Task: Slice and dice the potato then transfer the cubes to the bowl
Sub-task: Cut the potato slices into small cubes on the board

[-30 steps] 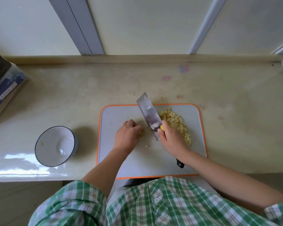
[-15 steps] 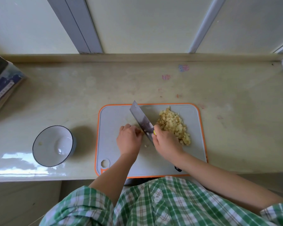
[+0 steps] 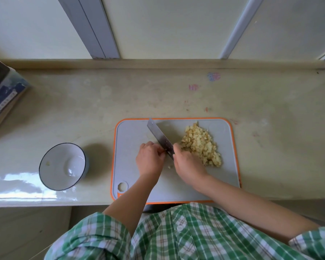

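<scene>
Diced potato (image 3: 201, 145) lies in one loose heap of small pale-yellow cubes on the far right part of a cutting board (image 3: 131, 136). The heap runs from the board's far edge toward its right edge. A few stray crumbs (image 3: 170, 167) lie on the board between the hands.

The board is a matte grey plastic rectangle with rounded corners, a thin orange rim and a hanging hole at its near left corner. It sits at the counter's front edge.

A knife (image 3: 160, 138) with a broad, flat steel blade stands on the board just left of the heap, its tip pointing to the board's far edge. Small marks on the blade cannot be read. The right hand (image 3: 188, 166) is wrapped around the knife's handle, which it hides. The left hand (image 3: 150, 160) rests on the board with fingers tucked under and knuckles against the blade. Whether they pin any potato cannot be told.

A glossy white round bowl (image 3: 56, 156) with a dark rim stands on the counter (image 3: 83, 109), well left of the board, with one pale scrap inside. The counter is smooth, beige and marble-like, with faint pink and blue smudges (image 3: 213, 76) near its back edge. At its left edge lies a blue box (image 3: 6, 98) whose pale label is too small to read. A green-and-white plaid shirt (image 3: 176, 233) fills the foreground.
</scene>
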A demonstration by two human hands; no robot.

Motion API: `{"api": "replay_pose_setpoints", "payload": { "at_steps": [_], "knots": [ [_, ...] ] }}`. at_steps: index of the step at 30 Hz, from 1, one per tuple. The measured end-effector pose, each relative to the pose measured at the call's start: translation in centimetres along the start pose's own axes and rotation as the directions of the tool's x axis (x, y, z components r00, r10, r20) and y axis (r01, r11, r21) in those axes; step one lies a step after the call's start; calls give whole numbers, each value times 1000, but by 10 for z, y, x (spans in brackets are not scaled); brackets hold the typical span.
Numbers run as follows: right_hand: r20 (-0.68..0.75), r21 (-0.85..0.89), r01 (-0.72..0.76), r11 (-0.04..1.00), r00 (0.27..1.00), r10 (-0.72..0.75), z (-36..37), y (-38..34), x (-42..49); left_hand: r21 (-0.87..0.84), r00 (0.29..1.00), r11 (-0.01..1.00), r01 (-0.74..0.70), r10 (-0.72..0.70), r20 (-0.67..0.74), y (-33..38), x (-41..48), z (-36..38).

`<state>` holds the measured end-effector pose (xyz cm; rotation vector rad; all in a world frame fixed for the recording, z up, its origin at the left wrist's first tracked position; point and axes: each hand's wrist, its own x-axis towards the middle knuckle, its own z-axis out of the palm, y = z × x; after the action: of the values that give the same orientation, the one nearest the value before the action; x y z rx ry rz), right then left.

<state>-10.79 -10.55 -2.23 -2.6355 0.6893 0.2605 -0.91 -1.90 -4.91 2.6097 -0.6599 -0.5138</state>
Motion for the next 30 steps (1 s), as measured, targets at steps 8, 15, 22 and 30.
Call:
{"api": "replay_pose_setpoints", "payload": {
  "at_steps": [8,15,22,30],
  "knots": [
    [-120,220,-55,974,989,83,-10,11,7,-131,995,986,-102,101,-10,-18,-1,-8],
    [34,186,104,977,993,-112,14,-12,-24,-177,959,973,149,-186,-215,-43,-18,-17],
    [-104,219,-183,958,972,210,-3,31,-33,-147,991,986,81,-95,-95,-32,-35,-11],
    [-56,199,-101,975,992,114,-5,22,-42,-104,1000,995,-5,2,-30,-14,-44,-8]
  ]
}}
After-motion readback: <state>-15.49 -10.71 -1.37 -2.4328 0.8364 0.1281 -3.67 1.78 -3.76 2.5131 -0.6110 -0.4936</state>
